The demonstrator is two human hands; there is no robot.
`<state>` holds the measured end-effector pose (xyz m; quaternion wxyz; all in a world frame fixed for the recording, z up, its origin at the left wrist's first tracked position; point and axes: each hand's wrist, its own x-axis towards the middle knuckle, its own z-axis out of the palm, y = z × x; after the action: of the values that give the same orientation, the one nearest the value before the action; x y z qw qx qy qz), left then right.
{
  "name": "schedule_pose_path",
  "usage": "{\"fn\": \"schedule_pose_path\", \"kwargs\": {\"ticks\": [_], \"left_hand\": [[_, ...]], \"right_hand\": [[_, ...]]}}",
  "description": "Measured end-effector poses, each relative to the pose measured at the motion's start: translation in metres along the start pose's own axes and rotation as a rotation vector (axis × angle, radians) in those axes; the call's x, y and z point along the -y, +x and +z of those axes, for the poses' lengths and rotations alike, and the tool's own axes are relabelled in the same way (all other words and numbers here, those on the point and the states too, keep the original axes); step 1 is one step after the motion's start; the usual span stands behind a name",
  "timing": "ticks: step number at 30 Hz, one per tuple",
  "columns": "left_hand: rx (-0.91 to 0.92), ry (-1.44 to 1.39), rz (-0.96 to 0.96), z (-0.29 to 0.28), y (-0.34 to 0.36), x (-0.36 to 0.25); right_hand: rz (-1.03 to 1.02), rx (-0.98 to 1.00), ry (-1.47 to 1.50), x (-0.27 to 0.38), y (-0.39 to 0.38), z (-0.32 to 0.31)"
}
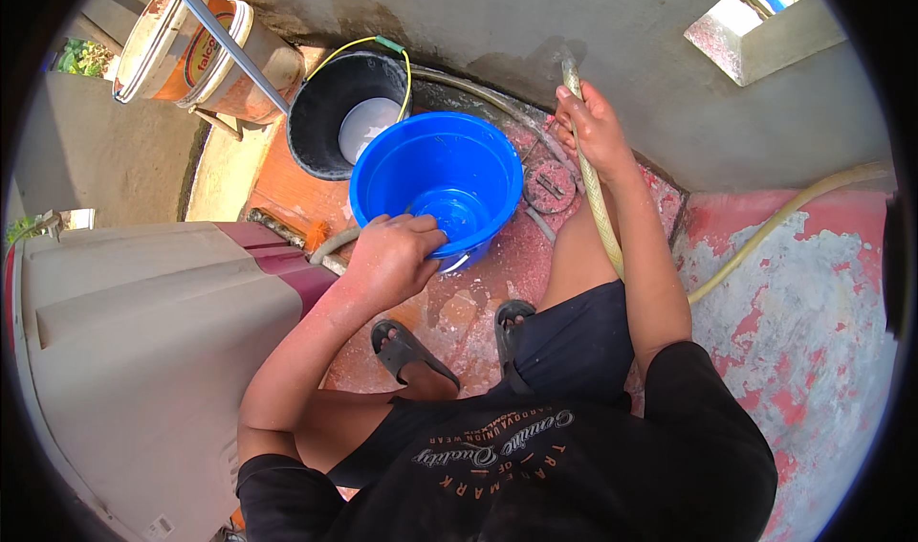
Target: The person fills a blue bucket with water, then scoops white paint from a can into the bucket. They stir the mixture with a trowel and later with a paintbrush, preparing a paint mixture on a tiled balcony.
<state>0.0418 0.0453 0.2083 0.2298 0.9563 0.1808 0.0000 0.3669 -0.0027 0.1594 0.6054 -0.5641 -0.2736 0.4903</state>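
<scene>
Gripping blue bucket (435, 159) by near rim w/ L hand (397, 255), hose (602, 219) w/ R hand (593, 132), they'd best steady both vs. splashes.

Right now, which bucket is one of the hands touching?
The blue bucket: the left hand grips its near rim. The black bucket and two orange-white buckets beyond have no hand on them.
</scene>
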Motion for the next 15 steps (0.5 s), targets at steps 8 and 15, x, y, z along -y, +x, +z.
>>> {"fn": "schedule_pose_path", "kwargs": {"ticks": [8, 15], "left_hand": [[0.078, 0.106, 0.006, 0.153, -0.064, -0.017], [0.178, 0.042, -0.089, 0.152, -0.07, -0.032]], "right_hand": [[0.197, 0.068, -0.193, -0.008, -0.011, 0.008], [0.178, 0.489, -0.826, -0.056, -0.047, 0.055]]}}
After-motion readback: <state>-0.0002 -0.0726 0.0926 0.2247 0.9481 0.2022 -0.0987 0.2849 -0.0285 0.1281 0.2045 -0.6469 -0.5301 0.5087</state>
